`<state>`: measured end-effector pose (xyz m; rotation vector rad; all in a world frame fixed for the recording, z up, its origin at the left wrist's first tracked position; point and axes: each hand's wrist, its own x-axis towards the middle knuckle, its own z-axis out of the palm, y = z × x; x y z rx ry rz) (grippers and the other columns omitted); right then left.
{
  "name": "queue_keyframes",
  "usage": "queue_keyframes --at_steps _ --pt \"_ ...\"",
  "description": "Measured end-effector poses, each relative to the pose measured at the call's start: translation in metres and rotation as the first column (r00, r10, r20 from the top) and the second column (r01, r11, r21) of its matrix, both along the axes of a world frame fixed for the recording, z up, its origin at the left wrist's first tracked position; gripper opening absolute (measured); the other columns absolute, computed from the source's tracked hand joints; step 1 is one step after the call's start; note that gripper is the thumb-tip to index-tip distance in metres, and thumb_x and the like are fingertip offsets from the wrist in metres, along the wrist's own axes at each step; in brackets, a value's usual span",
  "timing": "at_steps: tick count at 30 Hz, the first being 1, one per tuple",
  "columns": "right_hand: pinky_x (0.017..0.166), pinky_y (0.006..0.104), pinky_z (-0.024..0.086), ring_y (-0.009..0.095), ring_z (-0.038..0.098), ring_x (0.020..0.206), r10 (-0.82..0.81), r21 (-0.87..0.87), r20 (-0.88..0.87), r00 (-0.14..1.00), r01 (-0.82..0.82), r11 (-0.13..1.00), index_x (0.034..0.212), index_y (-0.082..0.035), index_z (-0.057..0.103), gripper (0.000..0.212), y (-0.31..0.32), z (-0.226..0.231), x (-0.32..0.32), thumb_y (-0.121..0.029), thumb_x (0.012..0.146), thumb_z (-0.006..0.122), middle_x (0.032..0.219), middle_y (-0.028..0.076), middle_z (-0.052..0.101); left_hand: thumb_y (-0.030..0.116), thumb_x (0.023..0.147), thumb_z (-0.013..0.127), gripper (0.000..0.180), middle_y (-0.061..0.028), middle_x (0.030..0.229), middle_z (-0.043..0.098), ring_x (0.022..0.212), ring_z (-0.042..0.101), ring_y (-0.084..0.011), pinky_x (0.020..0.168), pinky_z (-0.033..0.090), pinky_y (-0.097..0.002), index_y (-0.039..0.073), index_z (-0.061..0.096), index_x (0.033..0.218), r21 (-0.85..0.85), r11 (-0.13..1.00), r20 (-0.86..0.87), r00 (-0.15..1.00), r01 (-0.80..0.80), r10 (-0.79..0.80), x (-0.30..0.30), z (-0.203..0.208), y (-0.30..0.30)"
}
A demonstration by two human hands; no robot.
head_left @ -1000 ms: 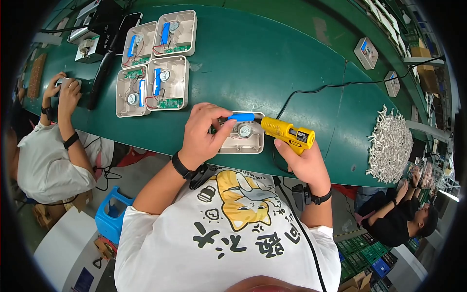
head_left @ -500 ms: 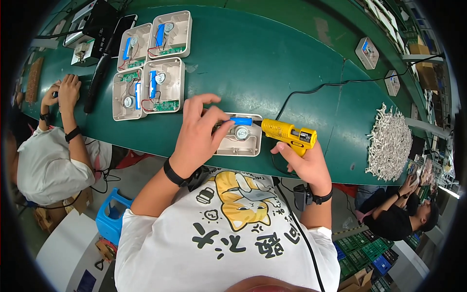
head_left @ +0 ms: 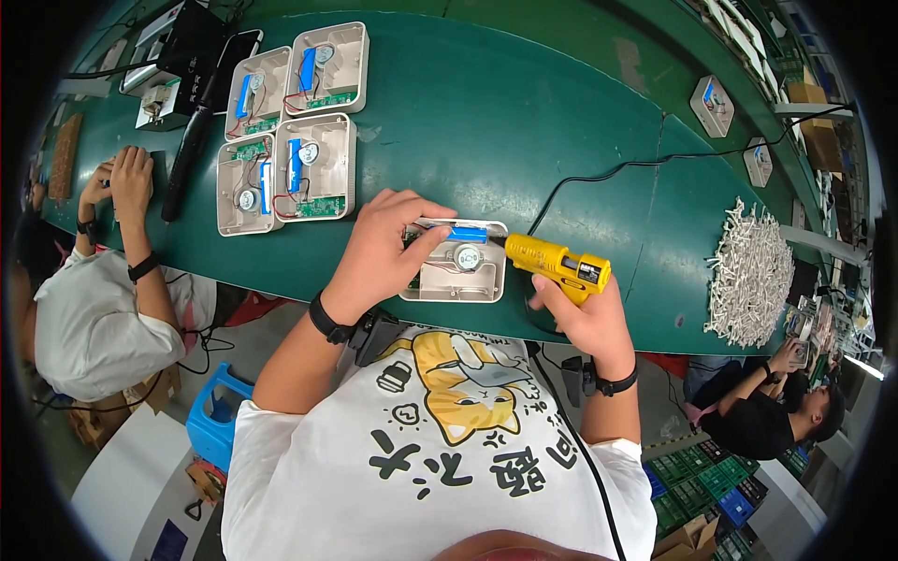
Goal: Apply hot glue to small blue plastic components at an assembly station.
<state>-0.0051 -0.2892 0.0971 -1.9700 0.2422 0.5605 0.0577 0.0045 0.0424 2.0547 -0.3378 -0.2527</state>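
Observation:
A light-grey plastic housing [head_left: 479,289] lies on the bench in front of me. Inside it, a blue cylindrical battery [head_left: 468,234] runs along the far wall, beside a round silver component [head_left: 467,257] with thin wires. My left hand [head_left: 398,245] grips the housing's far left part, its thumb over the battery's left end and its index finger along the far rim. In my right hand [head_left: 595,313] is a yellow hot glue gun [head_left: 552,262], pointing left. Its dark nozzle is close to the battery's right end; whether they touch I cannot tell.
Several similar housings [head_left: 327,65] with batteries and green boards stand at the back left. A black cable [head_left: 608,171] crosses the bench. White small parts [head_left: 748,276] are heaped at the right. A co-worker's hands [head_left: 131,182] are at far left; another person [head_left: 758,411] sits at right.
My left fingers have come down from above the battery to the housing's far rim, with the thumb on the battery. The glue gun stays near the battery's right end, slightly lower.

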Motion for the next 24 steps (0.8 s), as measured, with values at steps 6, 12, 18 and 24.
queue_keyframes --at_steps 6,12,18,24 --pt "0.053 0.0214 0.048 0.004 0.062 0.065 0.081 0.235 -0.002 0.997 -0.078 0.969 0.131 0.000 0.072 0.034 -0.011 -0.009 0.000 -0.020 0.104 0.074 0.087 0.001 0.075 0.008 0.094 0.079 0.021 -0.0064 0.098 0.075 0.090 0.062 -0.0232 0.084 0.051 -0.0362 0.007 0.081 0.115 -0.047 0.999 0.077 0.997 -0.009 0.013 -0.004 -0.007 0.002" --pt "0.053 0.0227 0.046 0.004 0.060 0.066 0.093 0.166 -0.047 0.995 -0.084 0.983 0.128 0.001 0.073 0.031 -0.009 -0.007 0.001 -0.019 0.104 0.073 0.086 0.002 0.074 0.008 0.094 0.080 0.022 -0.0070 0.099 0.077 0.091 0.063 -0.0237 0.085 0.052 -0.0363 0.007 0.082 0.115 -0.051 0.998 0.086 0.996 -0.024 0.028 -0.004 -0.008 0.001" --pt "0.060 0.0310 0.050 0.019 0.065 0.065 0.199 -0.043 0.135 0.971 -0.195 0.980 0.115 0.000 0.076 0.022 -0.005 0.015 0.001 -0.017 0.102 0.074 0.082 0.008 0.074 0.010 0.096 0.077 0.022 -0.0074 0.103 0.077 0.095 0.064 -0.0247 0.088 0.051 -0.0371 0.007 0.080 0.118 -0.045 0.999 0.096 0.995 -0.002 0.006 -0.005 -0.009 0.003" --pt "0.066 0.0292 0.051 0.010 0.062 0.072 0.229 0.110 0.152 0.961 -0.247 0.963 0.119 0.000 0.076 0.022 0.007 0.013 0.012 -0.015 0.103 0.072 0.083 0.002 0.074 0.005 0.096 0.067 0.034 -0.0090 0.117 0.075 0.107 0.063 -0.0275 0.099 0.047 -0.0401 0.008 0.075 0.129 -0.045 0.995 0.106 0.991 0.087 -0.082 -0.004 -0.006 0.011"
